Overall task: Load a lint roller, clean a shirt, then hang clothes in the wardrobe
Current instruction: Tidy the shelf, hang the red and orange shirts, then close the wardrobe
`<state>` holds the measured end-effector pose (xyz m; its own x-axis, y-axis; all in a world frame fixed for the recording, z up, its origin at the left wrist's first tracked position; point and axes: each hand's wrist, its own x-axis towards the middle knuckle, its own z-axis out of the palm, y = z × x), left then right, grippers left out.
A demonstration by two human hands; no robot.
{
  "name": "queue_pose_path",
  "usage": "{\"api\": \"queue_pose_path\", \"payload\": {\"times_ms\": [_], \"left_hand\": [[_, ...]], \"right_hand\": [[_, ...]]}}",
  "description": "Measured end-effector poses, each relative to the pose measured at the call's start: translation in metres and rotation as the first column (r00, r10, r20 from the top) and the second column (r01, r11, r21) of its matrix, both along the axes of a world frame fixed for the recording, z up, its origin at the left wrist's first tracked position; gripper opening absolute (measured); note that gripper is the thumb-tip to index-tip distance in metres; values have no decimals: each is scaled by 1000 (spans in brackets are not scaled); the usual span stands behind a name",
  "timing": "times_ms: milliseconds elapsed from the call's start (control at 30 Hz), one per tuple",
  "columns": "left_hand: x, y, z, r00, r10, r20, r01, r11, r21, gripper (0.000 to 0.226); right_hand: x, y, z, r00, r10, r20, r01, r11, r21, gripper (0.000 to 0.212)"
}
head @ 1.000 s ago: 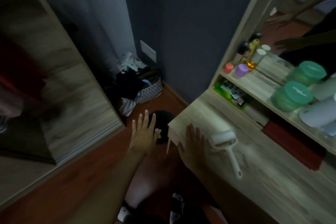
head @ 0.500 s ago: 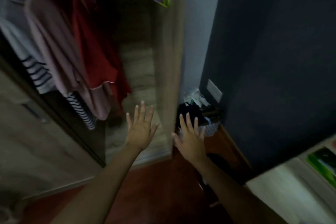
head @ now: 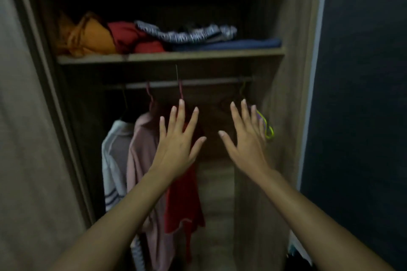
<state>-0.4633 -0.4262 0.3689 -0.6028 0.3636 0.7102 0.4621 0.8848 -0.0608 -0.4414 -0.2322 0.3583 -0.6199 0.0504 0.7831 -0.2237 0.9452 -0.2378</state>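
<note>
I face the open wardrobe (head: 286, 86). My left hand (head: 176, 145) is raised with fingers spread, holding nothing, in front of a red garment (head: 182, 204) hanging from the rail (head: 198, 82). My right hand (head: 246, 141) is also raised and spread, empty, just left of yellow-green and purple empty hangers (head: 267, 127) at the rail's right end. A pink shirt (head: 143, 171) and a white striped shirt (head: 114, 160) hang to the left of the red one. The lint roller is out of view.
A shelf (head: 171, 56) above the rail holds folded orange, red, patterned and blue clothes. The sliding door (head: 33, 138) stands at the left. A dark blue wall (head: 363, 94) lies to the right. Between the red garment and the hangers the rail is bare.
My view swung from the dresser with the lint roller, left and up to the wardrobe interior. Both hands rose from dresser-edge height to just below the rail, still spread and empty.
</note>
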Motion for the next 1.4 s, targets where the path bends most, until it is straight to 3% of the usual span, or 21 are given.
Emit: {"api": "queue_pose_path", "payload": {"times_ms": [133,367,467,567,633,700,767,833,900,967,1067,1167,1267,1333,1400], "left_hand": [[-34,5,66,989,-1,-145,7,999,40,70],[-81,3,160,926,56,-373,-39,998,52,70],[-90,2,194,914,100,-393,-80,995,67,79],[-100,6,226,940,177,-292,-193,981,-27,82],[-108,10,241,959,211,-188,-234,967,-104,74],[-114,14,252,964,207,-166,-232,961,-151,53],[-115,11,257,964,176,-200,-205,969,-140,32],[-116,1,261,978,116,-173,-129,990,-60,20],[-117,-10,265,993,119,-24,-120,992,-30,20],[-117,-19,270,975,177,131,-170,983,-63,31],[-125,-16,280,964,248,98,-245,969,-40,36],[-139,9,286,981,192,11,-191,980,-56,29],[-144,43,281,996,74,55,-66,988,-137,34],[-139,59,275,996,32,82,-15,980,-198,39],[-130,63,271,986,55,157,-17,972,-236,41]], "right_hand": [[-38,0,79,984,74,-163,-75,997,-2,72],[-91,9,166,922,154,-356,-158,987,17,70],[-107,12,187,905,156,-395,-140,988,70,71],[-115,14,210,913,135,-385,-96,988,120,76],[-116,15,226,933,135,-334,-85,983,162,81],[-117,18,241,972,140,-188,-98,971,219,85],[-119,24,257,990,127,56,-137,959,249,87],[-121,29,275,937,170,306,-233,955,183,90],[-122,29,289,874,213,437,-309,937,161,88],[-125,29,300,844,187,502,-332,919,214,73],[-134,39,311,908,21,419,-197,904,380,42],[-136,53,321,951,-205,230,65,862,502,43],[-132,68,316,919,-382,102,263,785,561,36],[-132,76,305,898,-428,99,289,745,601,34],[-131,82,299,873,-425,238,227,788,572,38]]}}
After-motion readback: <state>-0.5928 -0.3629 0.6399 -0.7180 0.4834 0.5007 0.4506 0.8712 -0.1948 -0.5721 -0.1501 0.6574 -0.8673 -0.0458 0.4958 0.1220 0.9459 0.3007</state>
